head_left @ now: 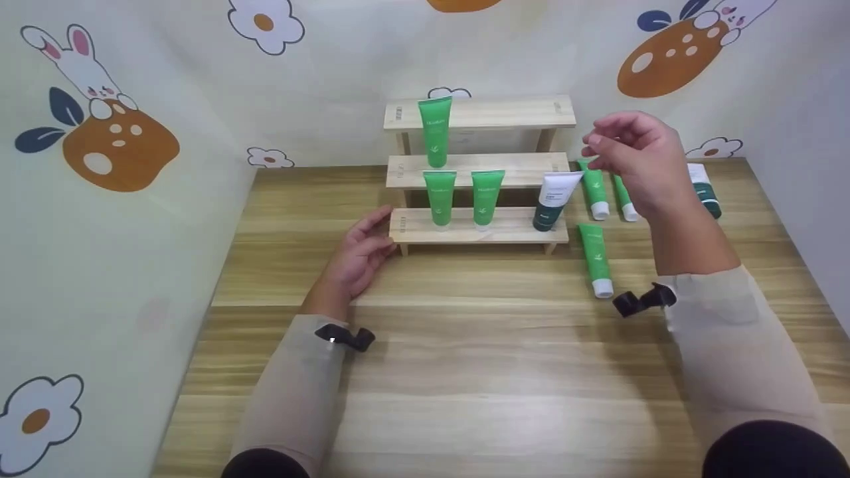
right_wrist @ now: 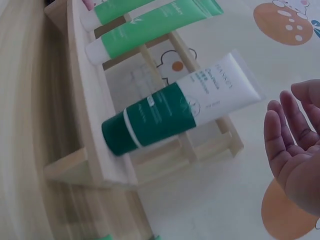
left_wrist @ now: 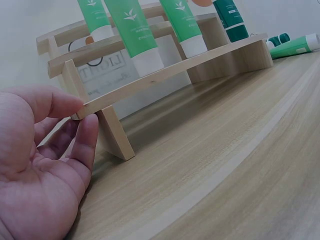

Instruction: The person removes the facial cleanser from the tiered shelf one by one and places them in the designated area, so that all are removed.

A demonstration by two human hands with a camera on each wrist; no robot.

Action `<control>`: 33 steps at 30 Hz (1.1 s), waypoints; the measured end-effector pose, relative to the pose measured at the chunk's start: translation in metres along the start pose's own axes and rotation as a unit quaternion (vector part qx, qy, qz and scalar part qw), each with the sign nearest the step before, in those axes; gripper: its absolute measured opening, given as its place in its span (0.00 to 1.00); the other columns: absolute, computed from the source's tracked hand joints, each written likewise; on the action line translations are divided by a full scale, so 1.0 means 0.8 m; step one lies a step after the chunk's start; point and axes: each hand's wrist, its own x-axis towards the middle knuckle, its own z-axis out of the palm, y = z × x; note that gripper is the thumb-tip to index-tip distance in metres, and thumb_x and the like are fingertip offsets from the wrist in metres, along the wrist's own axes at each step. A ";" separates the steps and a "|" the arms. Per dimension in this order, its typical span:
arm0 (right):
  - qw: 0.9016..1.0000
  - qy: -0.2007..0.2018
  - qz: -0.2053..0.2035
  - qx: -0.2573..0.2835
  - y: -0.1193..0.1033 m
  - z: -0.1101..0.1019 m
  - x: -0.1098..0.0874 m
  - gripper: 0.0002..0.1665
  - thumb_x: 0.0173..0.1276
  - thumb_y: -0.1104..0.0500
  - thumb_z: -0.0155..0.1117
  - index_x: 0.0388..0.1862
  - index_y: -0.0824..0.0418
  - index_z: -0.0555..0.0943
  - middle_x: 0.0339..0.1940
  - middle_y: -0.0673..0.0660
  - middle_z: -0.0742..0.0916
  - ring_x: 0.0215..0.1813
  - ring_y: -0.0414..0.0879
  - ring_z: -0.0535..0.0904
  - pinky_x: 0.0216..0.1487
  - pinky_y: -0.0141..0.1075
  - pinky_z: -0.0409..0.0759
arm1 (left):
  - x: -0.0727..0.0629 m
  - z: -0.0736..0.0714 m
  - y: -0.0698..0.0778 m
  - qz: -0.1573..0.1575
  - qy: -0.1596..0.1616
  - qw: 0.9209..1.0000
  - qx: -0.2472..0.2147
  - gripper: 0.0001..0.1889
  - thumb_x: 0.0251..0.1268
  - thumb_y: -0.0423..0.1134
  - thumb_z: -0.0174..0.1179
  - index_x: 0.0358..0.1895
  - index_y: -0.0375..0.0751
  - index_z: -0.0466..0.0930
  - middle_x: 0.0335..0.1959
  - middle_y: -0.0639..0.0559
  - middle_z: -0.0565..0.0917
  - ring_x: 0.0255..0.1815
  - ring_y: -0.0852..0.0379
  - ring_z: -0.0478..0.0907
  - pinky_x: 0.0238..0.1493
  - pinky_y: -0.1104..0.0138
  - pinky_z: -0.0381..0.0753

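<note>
A three-step wooden shelf (head_left: pixel 511 234) stands against the back wall. My left hand (head_left: pixel 358 255) pinches the left end of its lowest step, thumb above and a finger beneath, as the left wrist view shows. On that step two green tubes (head_left: pixel 440 198) (head_left: pixel 487 198) stand cap down, and a white and dark green tube (right_wrist: pixel 170 112) stands at the right end, leaning slightly right. Another green tube (head_left: pixel 435 133) is upright on the middle step. Just off the top of the white and dark green tube, my right hand (head_left: pixel 641 159) hovers with loosely bent fingers, holding nothing.
Right of the shelf, green tubes (head_left: pixel 595 192) (head_left: pixel 624 199) (head_left: pixel 596 259) lie on the wooden table (head_left: pixel 465 372). A white and dark green tube (head_left: pixel 705 190) lies farther right, partly behind my right hand. Patterned cloth walls (head_left: pixel 319 106) enclose the back and sides.
</note>
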 end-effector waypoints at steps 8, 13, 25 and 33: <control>0.999 -0.027 -0.016 -0.020 -0.015 0.033 0.021 0.19 0.68 0.60 0.78 0.54 0.66 0.87 0.43 0.58 0.89 0.45 0.51 0.88 0.43 0.31 0.90 | 0.000 -0.001 -0.002 0.002 0.001 1.000 -0.004 0.36 0.71 0.19 0.54 0.81 0.40 0.66 0.81 0.49 0.68 0.62 0.56 0.79 0.58 0.68 0.85; 0.996 -0.055 -0.025 -0.067 -0.022 0.058 0.033 0.15 0.69 0.60 0.77 0.52 0.64 0.88 0.42 0.56 0.89 0.43 0.50 0.86 0.43 0.31 0.89 | 0.000 -0.001 -0.002 0.003 0.001 1.000 -0.006 0.36 0.70 0.18 0.54 0.81 0.40 0.67 0.80 0.48 0.69 0.62 0.55 0.79 0.57 0.68 0.85; 0.979 -0.120 0.018 -0.163 -0.024 0.120 0.061 0.15 0.73 0.59 0.73 0.56 0.55 0.87 0.49 0.52 0.89 0.52 0.48 0.86 0.51 0.30 0.89 | 0.001 0.000 0.000 -0.003 0.002 1.000 -0.005 0.37 0.69 0.19 0.55 0.81 0.41 0.66 0.82 0.49 0.67 0.64 0.54 0.79 0.58 0.67 0.85; 0.976 -0.134 0.013 -0.169 -0.024 0.157 0.072 0.15 0.73 0.61 0.72 0.57 0.56 0.86 0.52 0.54 0.89 0.55 0.48 0.87 0.56 0.34 0.89 | 0.002 0.000 0.000 0.004 -0.009 1.000 -0.021 0.37 0.70 0.17 0.52 0.83 0.36 0.62 0.77 0.49 0.70 0.59 0.58 0.79 0.53 0.70 0.84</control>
